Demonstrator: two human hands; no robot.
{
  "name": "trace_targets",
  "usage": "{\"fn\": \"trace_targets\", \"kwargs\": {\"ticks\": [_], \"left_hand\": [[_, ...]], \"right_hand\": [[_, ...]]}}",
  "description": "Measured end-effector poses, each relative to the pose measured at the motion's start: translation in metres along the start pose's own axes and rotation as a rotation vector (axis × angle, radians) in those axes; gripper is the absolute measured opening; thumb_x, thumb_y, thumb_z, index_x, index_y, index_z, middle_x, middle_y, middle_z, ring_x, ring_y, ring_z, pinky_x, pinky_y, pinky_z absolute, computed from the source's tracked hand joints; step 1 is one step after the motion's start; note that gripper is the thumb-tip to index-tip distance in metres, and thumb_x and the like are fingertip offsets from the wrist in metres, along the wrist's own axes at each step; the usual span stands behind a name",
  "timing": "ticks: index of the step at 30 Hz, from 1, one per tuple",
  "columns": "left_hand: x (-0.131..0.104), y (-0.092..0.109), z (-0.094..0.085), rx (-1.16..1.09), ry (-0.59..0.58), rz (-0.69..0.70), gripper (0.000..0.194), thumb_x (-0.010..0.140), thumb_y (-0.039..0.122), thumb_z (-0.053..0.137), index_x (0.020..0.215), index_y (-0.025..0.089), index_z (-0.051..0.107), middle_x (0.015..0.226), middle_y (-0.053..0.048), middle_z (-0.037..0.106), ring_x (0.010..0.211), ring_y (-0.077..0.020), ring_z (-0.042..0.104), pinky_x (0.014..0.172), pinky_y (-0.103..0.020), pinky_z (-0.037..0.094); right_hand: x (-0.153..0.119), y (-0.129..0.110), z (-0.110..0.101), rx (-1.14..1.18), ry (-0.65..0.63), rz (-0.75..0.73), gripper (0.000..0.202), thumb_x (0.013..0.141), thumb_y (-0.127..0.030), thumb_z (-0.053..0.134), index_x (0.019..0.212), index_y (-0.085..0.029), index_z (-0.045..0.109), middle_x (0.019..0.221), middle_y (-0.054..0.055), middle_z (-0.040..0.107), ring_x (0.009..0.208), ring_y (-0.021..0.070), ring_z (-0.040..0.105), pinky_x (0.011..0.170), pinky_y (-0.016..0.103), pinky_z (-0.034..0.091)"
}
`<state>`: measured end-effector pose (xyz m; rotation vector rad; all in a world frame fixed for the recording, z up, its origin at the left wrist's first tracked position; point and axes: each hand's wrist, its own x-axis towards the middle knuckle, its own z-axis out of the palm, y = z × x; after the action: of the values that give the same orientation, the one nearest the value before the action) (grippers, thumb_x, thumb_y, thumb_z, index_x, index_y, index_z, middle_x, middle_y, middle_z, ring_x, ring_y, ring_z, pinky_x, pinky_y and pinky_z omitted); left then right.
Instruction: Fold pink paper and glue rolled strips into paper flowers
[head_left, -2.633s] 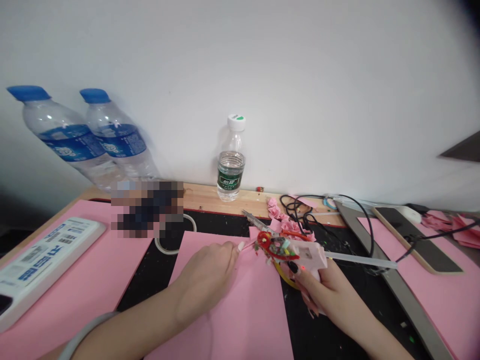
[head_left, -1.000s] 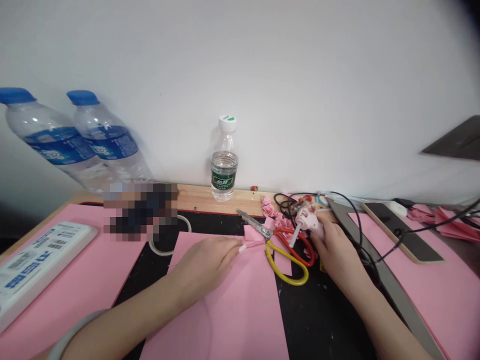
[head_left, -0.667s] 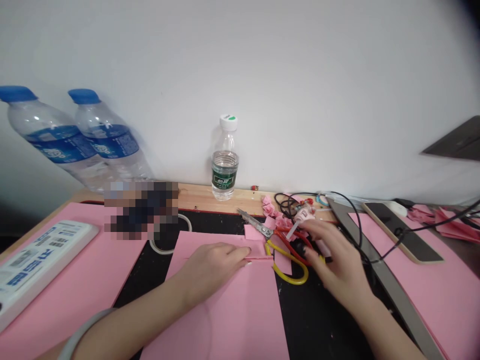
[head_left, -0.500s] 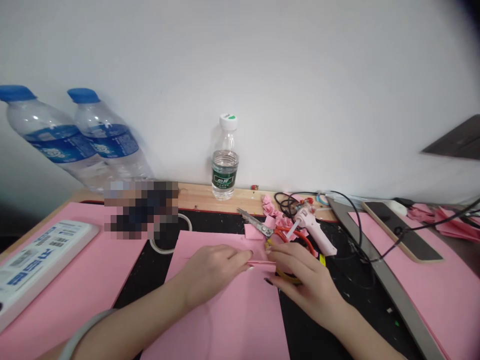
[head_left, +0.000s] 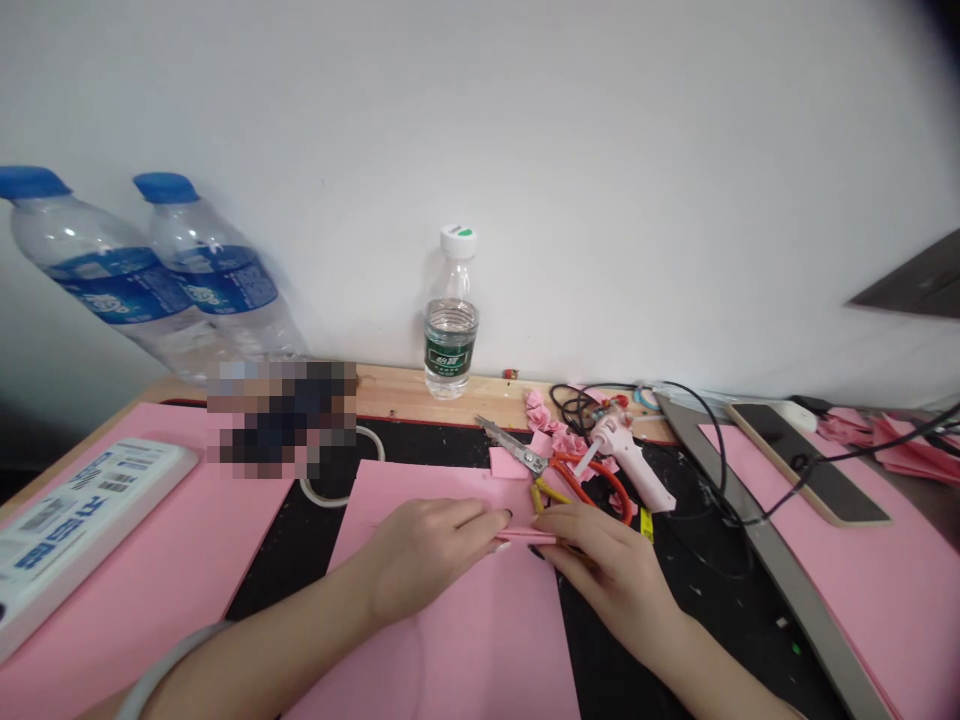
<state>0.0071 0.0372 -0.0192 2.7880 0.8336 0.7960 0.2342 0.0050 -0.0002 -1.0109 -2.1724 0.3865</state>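
Note:
A small folded strip of pink paper (head_left: 528,537) is pinched between both hands, over a large pink sheet (head_left: 480,640). My left hand (head_left: 442,545) has its fingertips closed on the strip's left end. The right end is between the thumb and fingers of my right hand (head_left: 604,555). Just beyond my right hand lie scissors (head_left: 529,458) with orange and yellow handles, partly hidden by that hand. Beside them is a pale pink glue gun (head_left: 634,465). A small pink paper piece (head_left: 508,463) lies by the scissor blades.
Crumpled pink scraps (head_left: 559,435) and black cables (head_left: 724,450) lie behind the scissors. A water bottle (head_left: 450,345) stands by the wall. Two large bottles (head_left: 217,275) lean at the left, near a white box (head_left: 97,520). A phone (head_left: 814,465) rests at the right.
Both hands and the folded strip have moved slightly nearer to me. My right hand's fingers have come down closer over the strip, and more of the yellow scissor handle shows.

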Motion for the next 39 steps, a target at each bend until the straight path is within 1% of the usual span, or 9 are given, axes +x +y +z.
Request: {"fn": "trace_targets", "kwargs": {"ticks": [10, 16, 21, 25, 28, 30, 33, 36, 39], "left_hand": [[0.001, 0.001, -0.002, -0.025, 0.021, -0.004, 0.029, 0.099, 0.024, 0.035, 0.103, 0.016, 0.062, 0.082, -0.004, 0.067, 0.071, -0.0131, 0.065, 0.064, -0.022, 0.053], [-0.001, 0.000, -0.002, -0.052, 0.013, -0.016, 0.028, 0.098, 0.025, 0.037, 0.107, 0.016, 0.062, 0.085, -0.005, 0.069, 0.075, -0.0141, 0.067, 0.068, -0.023, 0.055], [0.000, -0.001, -0.001, -0.034, 0.056, -0.002, 0.027, 0.098, 0.026, 0.039, 0.108, 0.015, 0.062, 0.087, -0.006, 0.071, 0.079, -0.0156, 0.068, 0.072, -0.026, 0.056], [0.000, -0.002, -0.002, -0.011, 0.109, -0.009, 0.025, 0.097, 0.026, 0.041, 0.106, 0.015, 0.062, 0.092, -0.005, 0.072, 0.077, -0.0166, 0.069, 0.068, -0.027, 0.056], [0.000, -0.003, -0.002, -0.005, 0.130, -0.085, 0.024, 0.097, 0.026, 0.043, 0.104, 0.016, 0.063, 0.093, -0.005, 0.072, 0.078, -0.0174, 0.069, 0.066, -0.028, 0.056], [-0.002, -0.005, -0.002, -0.001, 0.144, -0.134, 0.025, 0.097, 0.025, 0.042, 0.105, 0.015, 0.064, 0.094, -0.006, 0.071, 0.081, -0.0180, 0.068, 0.070, -0.030, 0.056], [-0.003, -0.008, -0.003, -0.035, 0.158, -0.210, 0.028, 0.097, 0.022, 0.040, 0.112, 0.015, 0.063, 0.099, -0.008, 0.070, 0.088, -0.0179, 0.066, 0.079, -0.032, 0.055], [0.000, -0.009, -0.009, -0.189, 0.128, -0.376, 0.031, 0.096, 0.022, 0.041, 0.120, 0.019, 0.060, 0.099, -0.006, 0.066, 0.086, -0.0160, 0.063, 0.077, -0.030, 0.053], [0.009, -0.007, -0.022, -0.437, 0.103, -0.574, 0.032, 0.096, 0.026, 0.042, 0.122, 0.022, 0.060, 0.092, -0.003, 0.062, 0.083, -0.0150, 0.060, 0.074, -0.028, 0.050]], "right_hand": [[0.003, 0.001, 0.001, 0.019, -0.022, 0.020, 0.020, 0.083, -0.008, 0.062, 0.101, -0.017, 0.064, 0.095, 0.006, 0.069, 0.090, 0.0149, 0.067, 0.086, 0.023, 0.053], [0.003, 0.000, 0.000, 0.033, 0.000, 0.026, 0.020, 0.083, -0.008, 0.062, 0.101, -0.016, 0.064, 0.095, 0.006, 0.070, 0.089, 0.0145, 0.067, 0.085, 0.021, 0.053], [0.002, 0.001, -0.001, 0.040, 0.003, 0.055, 0.019, 0.083, -0.008, 0.061, 0.100, -0.017, 0.065, 0.094, 0.006, 0.070, 0.088, 0.0154, 0.067, 0.081, 0.022, 0.054], [0.002, 0.003, 0.000, 0.025, 0.022, 0.078, 0.019, 0.084, -0.010, 0.061, 0.100, -0.018, 0.065, 0.092, 0.005, 0.070, 0.082, 0.0150, 0.067, 0.075, 0.022, 0.055], [0.001, 0.002, -0.003, -0.003, 0.042, 0.107, 0.021, 0.085, -0.013, 0.059, 0.104, -0.020, 0.063, 0.091, 0.004, 0.069, 0.074, 0.0142, 0.066, 0.068, 0.023, 0.055], [0.000, 0.003, -0.007, -0.034, 0.079, 0.141, 0.022, 0.087, -0.015, 0.056, 0.107, -0.022, 0.060, 0.092, 0.004, 0.067, 0.072, 0.0142, 0.064, 0.066, 0.024, 0.055], [0.000, 0.011, -0.017, -0.139, 0.220, 0.227, 0.024, 0.088, -0.017, 0.052, 0.111, -0.023, 0.056, 0.093, 0.006, 0.062, 0.075, 0.0163, 0.061, 0.065, 0.028, 0.052], [0.003, 0.029, -0.029, -0.326, 0.398, 0.354, 0.035, 0.085, -0.023, 0.054, 0.119, -0.019, 0.051, 0.099, 0.010, 0.057, 0.081, 0.0216, 0.057, 0.068, 0.035, 0.051], [0.003, 0.055, -0.036, -0.521, 0.370, 0.407, 0.045, 0.080, -0.029, 0.057, 0.121, -0.012, 0.049, 0.112, 0.018, 0.053, 0.099, 0.0303, 0.052, 0.082, 0.046, 0.047]]}}
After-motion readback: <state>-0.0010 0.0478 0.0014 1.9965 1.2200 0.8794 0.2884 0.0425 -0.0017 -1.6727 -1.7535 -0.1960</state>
